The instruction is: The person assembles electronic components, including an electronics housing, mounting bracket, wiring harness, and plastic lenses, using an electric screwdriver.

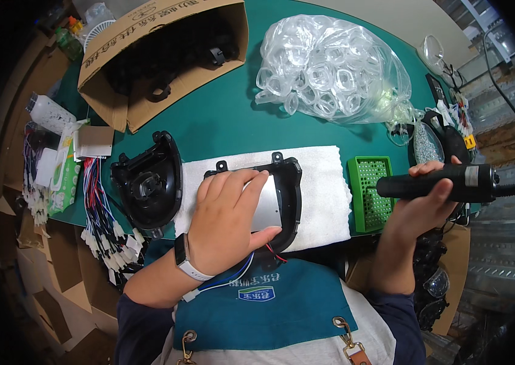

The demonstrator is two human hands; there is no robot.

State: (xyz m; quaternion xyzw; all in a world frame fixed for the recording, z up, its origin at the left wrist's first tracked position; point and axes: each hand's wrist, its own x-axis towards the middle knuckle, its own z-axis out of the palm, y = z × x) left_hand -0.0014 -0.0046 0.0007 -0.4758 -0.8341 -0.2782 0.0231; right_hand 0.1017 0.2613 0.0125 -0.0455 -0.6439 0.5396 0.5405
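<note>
Noting that my left hand [228,219] lies flat, fingers spread, pressing the black housing [269,201] onto the white towel [324,194], while my right hand [418,201], clenched around the electric screwdriver [446,182], holds it crosswise right of the towel, tip toward the housing.

Illumination is bright and even across the centre of the frame, coming from overhead. Shadows are soft and short, falling just beside each object on the green table [221,115]. Glare appears on the clear plastic bag [330,61] at far centre and on the metal plate [267,204] under the left hand [224,222]. Focus is sharp in the middle. Fisheye distortion bends straight edges toward the rim, and the corners fall off into black vignetting.
</note>
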